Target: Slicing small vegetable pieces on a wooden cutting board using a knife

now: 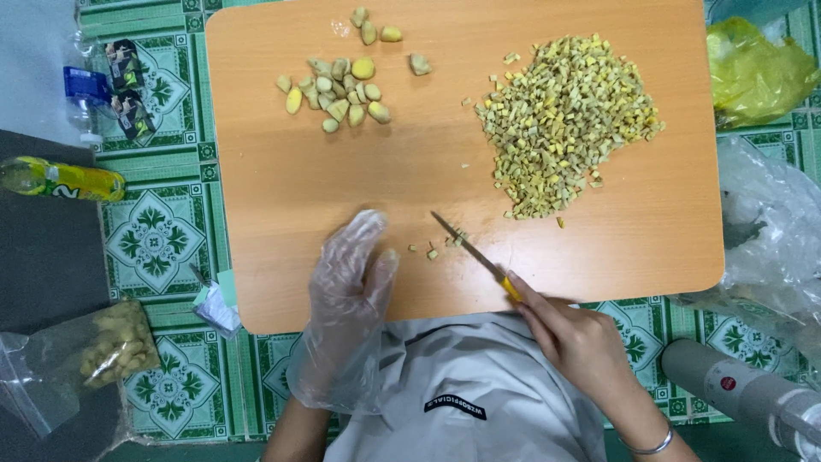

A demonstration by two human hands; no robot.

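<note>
— Quick rundown, what've you got in front of you?

— One wooden cutting board (pixel 342 197), big, on a green patterned mat (pixel 154 239). My right hand (pixel 581 342) is wrapped tight round the yellow handle of one small knife (pixel 475 252), blade tip down on the board near the front edge. My left hand (pixel 346 291) has a loose clear plastic glove on, fingers spread flat & relaxed on the board, gripping nothing.

— Counts?

— Ginger: two groups + scraps. Whole peeled ginger knobs (pixel 338 90) at the back left, approx 20, can't count exactly since they overlap; three or four sit a bit apart, further back. One large pile of diced ginger (pixel 564 120) at the back right, way too many bits to count. Approx 5 small cut bits (pixel 440 248) right by the blade, between my hands.

— Containers?

— Left of the board: one clear zip bag (pixel 103 351) w/ yellowish chunks inside, prob. more ginger but can't tell for sure. One yellow-green bottle (pixel 60 180) lying on its side, one clear water bottle (pixel 85 98) w/ blue label above it, contents not visible. Right side: one yellow-green plastic bag (pixel 757 73) at the back corner, contents unclear, & one crumpled clear plastic bag (pixel 770 222) beside the board edge.

— Anything else?

— One white-grey cylinder (pixel 744 393) bottom right, near my right wrist.
</note>
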